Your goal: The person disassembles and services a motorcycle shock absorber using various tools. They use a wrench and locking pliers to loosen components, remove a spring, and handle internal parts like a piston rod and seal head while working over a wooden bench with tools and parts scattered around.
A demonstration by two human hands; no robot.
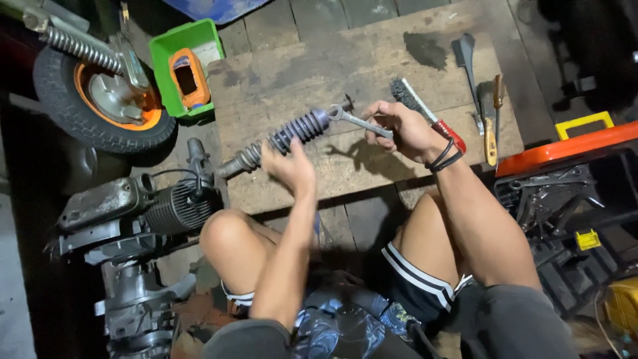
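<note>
Left hand point(287, 166) closed around the middle of a shock absorber point(279, 141), held up off the boards, lying slantwise, its ribbed rubber boot toward the right hand. Right hand point(399, 129) gripping the shank of a wrench point(352, 119), whose ring end sits at the shock absorber's upper tip.

Shock absorber looks like steel under the boot: probably heavy and stiff. The boot is soft and would give under a squeeze; the bare rod end beyond the left hand seems the firmer hold. May be greasy, cannot tell.

Just beyond the right hand, on a wooden board point(279, 80): a wire brush point(425, 113) and a screwdriver point(496, 100). Left of the left hand: an engine point(139, 206); farther off, a wheel point(100, 100) and a green tray point(174, 43). Right of the right hand, a dark toolbox point(565, 193).
</note>
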